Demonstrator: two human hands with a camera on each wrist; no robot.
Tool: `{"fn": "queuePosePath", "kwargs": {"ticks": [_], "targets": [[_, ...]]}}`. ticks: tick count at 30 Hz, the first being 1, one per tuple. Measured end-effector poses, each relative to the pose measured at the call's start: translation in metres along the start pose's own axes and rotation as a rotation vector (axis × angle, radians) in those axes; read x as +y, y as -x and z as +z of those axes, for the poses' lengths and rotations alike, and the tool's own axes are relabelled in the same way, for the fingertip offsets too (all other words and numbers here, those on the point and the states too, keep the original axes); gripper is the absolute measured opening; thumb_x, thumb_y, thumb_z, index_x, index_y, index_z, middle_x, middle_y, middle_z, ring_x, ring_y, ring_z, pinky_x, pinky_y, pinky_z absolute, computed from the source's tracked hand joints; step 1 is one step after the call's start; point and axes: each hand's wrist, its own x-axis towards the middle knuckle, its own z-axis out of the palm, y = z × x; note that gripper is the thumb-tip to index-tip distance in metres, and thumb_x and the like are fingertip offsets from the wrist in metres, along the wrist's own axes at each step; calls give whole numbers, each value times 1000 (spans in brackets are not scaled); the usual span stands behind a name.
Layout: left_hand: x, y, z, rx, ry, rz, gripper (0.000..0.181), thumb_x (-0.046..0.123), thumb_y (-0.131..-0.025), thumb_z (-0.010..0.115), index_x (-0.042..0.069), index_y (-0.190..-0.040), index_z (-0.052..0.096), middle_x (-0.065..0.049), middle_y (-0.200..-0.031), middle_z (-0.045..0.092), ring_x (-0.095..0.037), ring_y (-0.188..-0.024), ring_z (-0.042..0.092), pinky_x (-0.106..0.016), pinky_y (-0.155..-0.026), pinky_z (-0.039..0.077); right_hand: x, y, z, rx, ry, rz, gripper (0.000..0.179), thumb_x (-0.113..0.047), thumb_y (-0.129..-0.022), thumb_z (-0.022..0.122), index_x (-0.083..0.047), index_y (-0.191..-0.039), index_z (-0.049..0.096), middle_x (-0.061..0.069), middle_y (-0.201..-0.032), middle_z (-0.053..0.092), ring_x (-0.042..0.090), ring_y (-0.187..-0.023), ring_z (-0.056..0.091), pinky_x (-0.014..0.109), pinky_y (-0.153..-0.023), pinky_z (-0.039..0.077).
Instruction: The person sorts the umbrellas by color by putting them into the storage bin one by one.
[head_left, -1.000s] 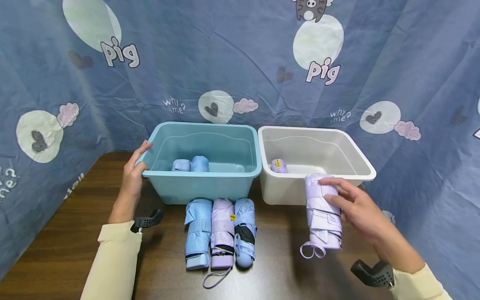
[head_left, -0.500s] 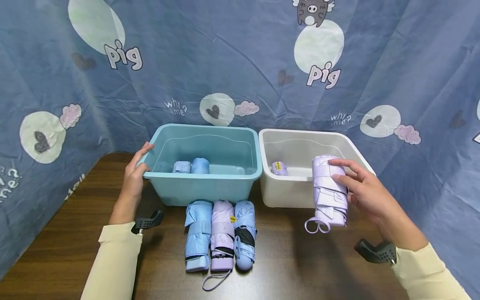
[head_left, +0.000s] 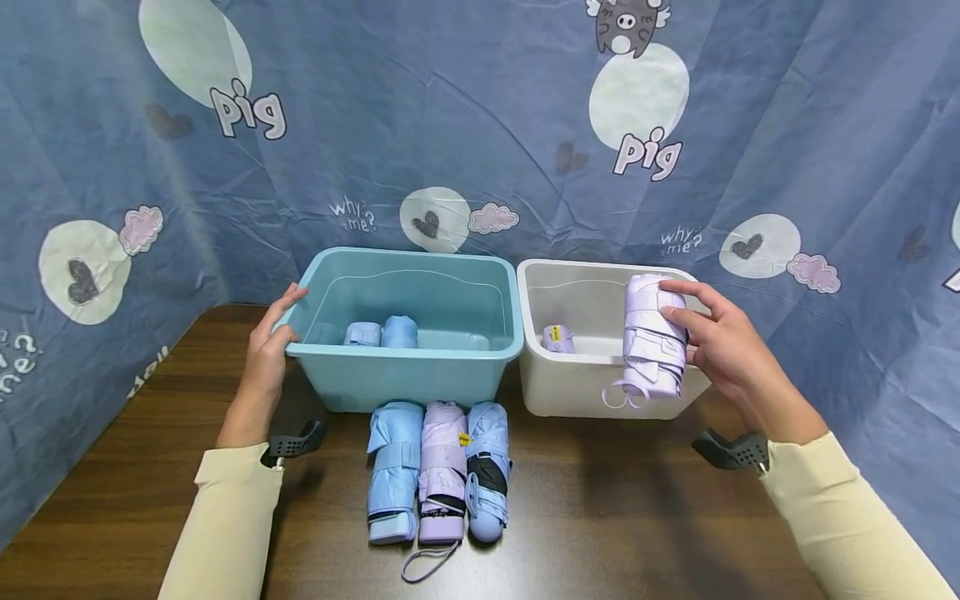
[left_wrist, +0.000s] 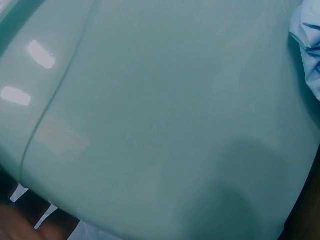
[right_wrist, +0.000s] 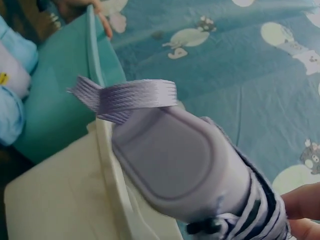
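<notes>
Holding purple umbrella (head_left: pixel 649 333) pinched in right hand (head_left: pixel 729 346), over front rim of white bin (head_left: pixel 566 387), just below fingertips. Left hand (head_left: pixel 265 350): straight fingers touch rim of teal bin (head_left: pixel 405 381). Looks like placing step; next move calls for reaching forward, lowering, letting go.

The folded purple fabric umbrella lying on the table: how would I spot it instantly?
Find the teal plastic tub on the brown wooden table. Right in front of it, the purple umbrella lies between two folded light-blue fabric umbrellas. Its purple colour and the thin looped strap at its near end set it apart.
</notes>
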Motion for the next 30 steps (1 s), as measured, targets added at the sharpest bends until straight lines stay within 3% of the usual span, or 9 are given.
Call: {"fn": "queuePosePath", "kwargs": {"ticks": [10,17,25,30], "targets": [[-4,0,-2,-18,-11,3,65,-4,-81,34,7,-143,46,0,-157,29,-19,-145,20,-36,-103,20,-1,-31,5,109,-135,-2,49,-17,-94,61,-17,-140,45,10,-119,42,17,-83,62,32,-66,53],[-2,0,-2,-29,-11,5,64,-4,-82,34,5,-144,44,0,-157,28,-20,-145,17,-44,-105,16,5,-47,1,148,-110,20,50,-18,-94,60,-20,-141,45,7,-120,41,16,-86,61,31,-68,53],[-3,0,-3,-28,-5,7,64,-4,-81,34,6,-144,45,-2,-158,27,-20,-146,17,-47,-106,15,13,-68,-6,156,-151,5,49,-12,-94,59,-16,-141,46,6,-118,42,15,-81,63,30,-65,53],[-2,0,-4,-31,-11,6,64,-3,-81,34,6,-144,44,0,-158,27,-20,-146,16,-50,-106,15,23,-81,-11,161,-113,14,48,-13,-95,58,-18,-141,47,7,-116,44,15,-80,62,30,-65,53]]}}
